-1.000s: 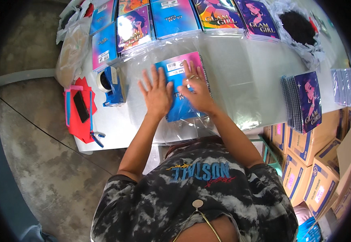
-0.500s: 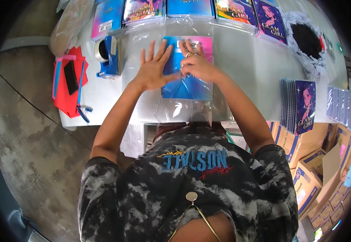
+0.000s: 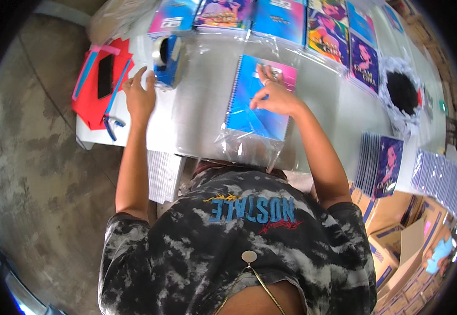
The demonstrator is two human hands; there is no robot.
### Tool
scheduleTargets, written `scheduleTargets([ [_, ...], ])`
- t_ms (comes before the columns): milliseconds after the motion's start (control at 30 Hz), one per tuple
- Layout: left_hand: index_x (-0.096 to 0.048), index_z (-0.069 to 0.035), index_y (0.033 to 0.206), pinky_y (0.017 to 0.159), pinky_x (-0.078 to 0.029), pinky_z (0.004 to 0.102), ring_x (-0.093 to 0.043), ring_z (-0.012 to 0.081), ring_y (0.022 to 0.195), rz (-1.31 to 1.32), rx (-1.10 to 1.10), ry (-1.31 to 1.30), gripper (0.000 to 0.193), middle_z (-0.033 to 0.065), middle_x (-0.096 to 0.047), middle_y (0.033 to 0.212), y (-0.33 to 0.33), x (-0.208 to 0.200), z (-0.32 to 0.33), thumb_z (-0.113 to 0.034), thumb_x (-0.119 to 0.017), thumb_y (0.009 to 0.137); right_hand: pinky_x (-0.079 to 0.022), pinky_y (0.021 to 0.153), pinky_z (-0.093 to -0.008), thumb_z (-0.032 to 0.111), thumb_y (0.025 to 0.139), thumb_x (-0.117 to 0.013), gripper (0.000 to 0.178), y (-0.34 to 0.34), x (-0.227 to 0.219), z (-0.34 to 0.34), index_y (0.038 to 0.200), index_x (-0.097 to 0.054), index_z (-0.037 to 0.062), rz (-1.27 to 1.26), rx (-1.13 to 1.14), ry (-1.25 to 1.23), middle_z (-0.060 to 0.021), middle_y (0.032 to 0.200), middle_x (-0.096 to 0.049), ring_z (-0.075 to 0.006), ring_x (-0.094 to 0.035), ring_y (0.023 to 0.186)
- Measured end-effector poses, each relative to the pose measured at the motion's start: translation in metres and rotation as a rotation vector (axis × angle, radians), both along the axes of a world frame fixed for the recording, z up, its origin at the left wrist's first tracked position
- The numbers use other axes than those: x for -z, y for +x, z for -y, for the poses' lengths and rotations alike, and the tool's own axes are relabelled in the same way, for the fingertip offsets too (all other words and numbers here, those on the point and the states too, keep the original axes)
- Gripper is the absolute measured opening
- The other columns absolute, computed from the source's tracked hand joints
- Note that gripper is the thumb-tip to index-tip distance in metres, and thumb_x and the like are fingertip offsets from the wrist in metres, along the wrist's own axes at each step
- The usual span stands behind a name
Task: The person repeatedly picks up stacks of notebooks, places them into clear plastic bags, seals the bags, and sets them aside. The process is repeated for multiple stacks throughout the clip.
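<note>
A blue and pink spiral notebook [image 3: 244,107] lies tilted on the table, inside or under clear plastic film [image 3: 228,143] that reaches toward the near edge. My right hand [image 3: 278,98] is over the notebook's right half. Some of its fingers stretch toward the pale label at the top, while thumb and forefinger bend to the left; it holds nothing I can see. Off to the left, my left hand [image 3: 141,100] hangs open beside a blue tape dispenser [image 3: 172,68] with a roll in it. A small gap seems to part the fingertips from the dispenser.
Stacks of notebooks [image 3: 278,23] line the table's far side. Left lie red sheets [image 3: 89,100], a black phone [image 3: 105,77] and blue-handled scissors [image 3: 114,124]. To the right are a plastic-lined bin [image 3: 401,92], more notebooks [image 3: 378,163] and cardboard boxes [image 3: 383,252] beneath.
My left hand has left the notebook and moved left to the tape dispenser. My right hand stays over the notebook. The whole view has turned, so the table and notebook appear tilted.
</note>
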State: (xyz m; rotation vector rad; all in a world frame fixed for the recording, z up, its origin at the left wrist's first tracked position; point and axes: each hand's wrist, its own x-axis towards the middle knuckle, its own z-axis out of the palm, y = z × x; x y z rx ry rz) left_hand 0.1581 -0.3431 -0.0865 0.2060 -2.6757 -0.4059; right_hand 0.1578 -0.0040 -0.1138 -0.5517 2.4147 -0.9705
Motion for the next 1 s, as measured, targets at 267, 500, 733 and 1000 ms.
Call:
scheduleTargets([
  [267,-0.063,-0.009,0.107,0.071,-0.041,0.0297,-0.047,0.0148,0.081,0.741,0.106,1.096,0.035,0.0035,-0.057,0.098,-0.041,0.019,0.063,-0.035,-0.053,0.087,-0.013,0.111,-0.0446,0.012,0.059,-0.076,0.077,-0.002,-0.002,0.011,0.125,-0.037,0.0086,-0.062,0.172,-0.066,-0.0155,0.140,-0.033,-0.0323,-0.027,0.132],
  [500,-0.065,0.001,0.086,0.058,-0.050,0.0276,-0.059,0.0128,0.062,0.362,-0.128,0.418,0.024,0.0051,-0.063,0.074,0.008,0.054,0.090,-0.022,-0.058,0.086,-0.018,0.109,-0.0448,0.025,0.058,-0.077,0.086,0.005,0.003,0.010,0.129,-0.032,0.0066,-0.220,0.204,0.032,-0.0154,0.136,-0.038,-0.0282,-0.035,0.128],
  [733,-0.068,-0.002,0.091,0.051,-0.047,0.0232,-0.060,0.0114,0.060,0.790,0.815,0.943,0.024,0.0066,-0.066,0.076,-0.044,-0.019,-0.134,-0.023,-0.057,0.086,-0.022,0.103,-0.0485,0.028,0.051,-0.082,0.109,0.001,-0.012,0.003,0.138,-0.019,0.0074,-0.155,0.224,0.052,-0.0126,0.134,-0.044,-0.0283,-0.041,0.125],
  [1000,-0.062,-0.004,0.106,0.078,-0.047,0.0375,-0.061,0.0319,0.091,1.058,0.574,-0.305,0.080,0.0148,-0.064,0.097,-0.085,-0.022,-0.142,-0.071,-0.061,0.063,-0.017,0.106,-0.0484,0.044,0.054,-0.080,0.121,0.014,0.025,-0.018,0.143,-0.006,0.0081,-0.422,0.518,0.012,-0.0230,0.140,-0.030,-0.0325,-0.026,0.132],
])
